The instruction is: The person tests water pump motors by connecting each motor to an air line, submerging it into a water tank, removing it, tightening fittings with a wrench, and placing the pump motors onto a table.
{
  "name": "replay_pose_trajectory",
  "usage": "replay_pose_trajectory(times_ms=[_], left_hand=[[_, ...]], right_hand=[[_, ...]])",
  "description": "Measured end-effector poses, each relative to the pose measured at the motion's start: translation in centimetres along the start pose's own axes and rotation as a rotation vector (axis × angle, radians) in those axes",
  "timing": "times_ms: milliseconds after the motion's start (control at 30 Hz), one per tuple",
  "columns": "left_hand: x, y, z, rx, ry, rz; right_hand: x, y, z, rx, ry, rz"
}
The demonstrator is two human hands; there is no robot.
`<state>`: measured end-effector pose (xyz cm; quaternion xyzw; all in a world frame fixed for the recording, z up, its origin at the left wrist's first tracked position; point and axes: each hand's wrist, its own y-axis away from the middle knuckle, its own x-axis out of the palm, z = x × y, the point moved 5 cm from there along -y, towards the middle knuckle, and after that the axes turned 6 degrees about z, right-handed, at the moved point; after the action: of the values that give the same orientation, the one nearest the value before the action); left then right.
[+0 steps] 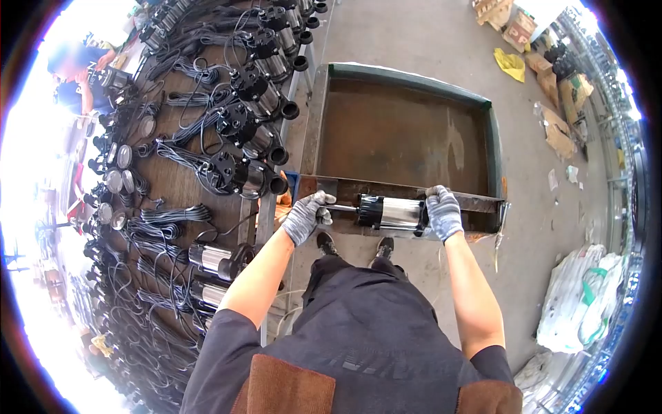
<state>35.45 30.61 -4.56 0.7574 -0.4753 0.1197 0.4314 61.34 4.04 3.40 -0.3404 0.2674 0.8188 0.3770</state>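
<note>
A submersible pump (pixel 394 212) with a bright steel body and black end parts lies sideways in front of me, over the near edge of the metal tank (pixel 407 67). My right hand (pixel 444 212), in a grey-white glove, is closed around the pump's right end. From its left end a thin metal rod (pixel 340 207) runs to my left hand (pixel 307 217), also gloved, whose fingers are wrapped around the rod's outer end. Whether the rod is a tool or part of the pump I cannot tell.
Left of me, a workbench (pixel 181 238) carries rows of similar pumps (pixel 258 93) and coiled black cables (pixel 176 214). Beyond it stands another person (pixel 81 79). On the floor to the right lie cardboard pieces (pixel 557 134), a yellow bag (pixel 509 64) and white sacks (pixel 579 300).
</note>
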Motion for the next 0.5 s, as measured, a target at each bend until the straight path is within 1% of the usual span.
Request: replay_pose_trajectory(times_ms=[100,133,233,267,367,400,500], left_hand=[[1.1,1.6,-0.6,0.073,-0.112,0.136],[-0.9,1.0,0.0,-0.034,-0.334,0.153],[-2.2,-0.9,0.2,0.119,-1.075,0.117],[-1.5,-1.0,-0.9,0.033,-1.342,0.024],[-0.9,-0.8,-0.4,0.162,-1.081,-0.024],[-0.6,-0.5,-0.4,0.121,-0.957,-0.01],[-1.3,-0.3,0.6,-0.065,-0.025,0.122]], right_hand=[[0.7,-0.6,0.6,0.117,0.032,0.03],[0.6,-0.5,0.9,0.115,0.042,0.013],[0.0,0.0,2.0,0.115,0.062,-0.027],[0.0,0.0,2.2,0.119,0.058,-0.033],[0.0,0.1,2.5,0.124,0.058,-0.03],[-0.1,0.0,2.5,0.124,0.059,-0.028],[-0.1,0.1,2.5,0.077,0.121,-0.058]])
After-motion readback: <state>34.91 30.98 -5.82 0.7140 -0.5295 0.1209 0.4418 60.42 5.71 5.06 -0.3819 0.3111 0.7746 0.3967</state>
